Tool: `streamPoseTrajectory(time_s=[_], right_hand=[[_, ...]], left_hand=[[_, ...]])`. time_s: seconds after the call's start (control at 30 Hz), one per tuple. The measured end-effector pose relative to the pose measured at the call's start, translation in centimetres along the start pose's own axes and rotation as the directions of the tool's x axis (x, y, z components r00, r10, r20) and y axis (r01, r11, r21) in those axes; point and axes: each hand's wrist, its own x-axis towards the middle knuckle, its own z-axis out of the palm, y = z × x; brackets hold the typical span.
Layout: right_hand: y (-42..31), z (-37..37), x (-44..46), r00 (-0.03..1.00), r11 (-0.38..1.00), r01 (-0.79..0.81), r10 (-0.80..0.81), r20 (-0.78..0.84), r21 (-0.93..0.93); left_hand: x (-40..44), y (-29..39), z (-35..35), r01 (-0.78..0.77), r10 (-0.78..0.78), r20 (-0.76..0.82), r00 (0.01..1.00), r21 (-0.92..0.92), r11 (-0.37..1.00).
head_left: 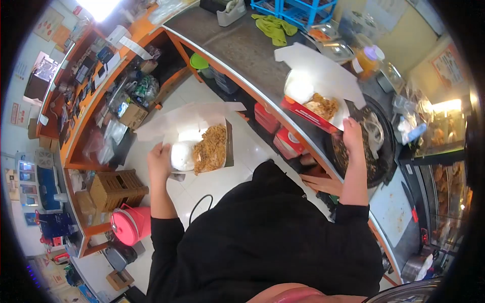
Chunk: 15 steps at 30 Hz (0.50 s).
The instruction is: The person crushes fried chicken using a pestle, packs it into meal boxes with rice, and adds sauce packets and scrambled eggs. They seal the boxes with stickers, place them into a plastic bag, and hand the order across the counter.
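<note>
My left hand (160,160) grips the near left edge of an open takeaway box (230,146), held up over the floor. White rice (182,155) and brown chopped food (210,149) fill it. On the right, my right hand (352,135) is closed on the corner of a second open box (309,112), red on its outer side, at the dark counter. It also holds rice (298,86) and brown food (322,106), and its white lid (323,68) stands raised behind. My fingertips are partly hidden by the boxes.
Beside the right box lies a large round black pan (376,164). A green cloth (274,29), a blue rack (303,11) and a purple-capped bottle (367,61) stand farther back on the counter (227,45). A pink bucket (132,225) is at the lower left.
</note>
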Motion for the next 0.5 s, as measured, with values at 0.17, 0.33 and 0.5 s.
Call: streamPoseTrajectory(time_s=[0.17, 0.33, 0.5], right_hand=[[-1.1, 10.6, 11.0, 0.997, 0.993, 0.022, -0.014, 0.070, -0.116], [-2.5, 22.4, 22.6, 0.997, 0.960, 0.074, -0.067, 0.035, -0.270], [-1.4, 31.4, 34.9, 0.964, 0.765, 0.252, -0.252, 0.084, -0.593]], left_hand=[[7.2, -0.9, 2.7, -0.020, 0.020, -0.007, 1.000, -0.010, 1.000], [16.9, 2.1, 5.0, 0.032, -0.038, 0.048, 0.998, 0.121, 0.992], [25.8, 5.3, 8.3, -0.052, 0.036, 0.073, 0.997, 0.219, 0.974]])
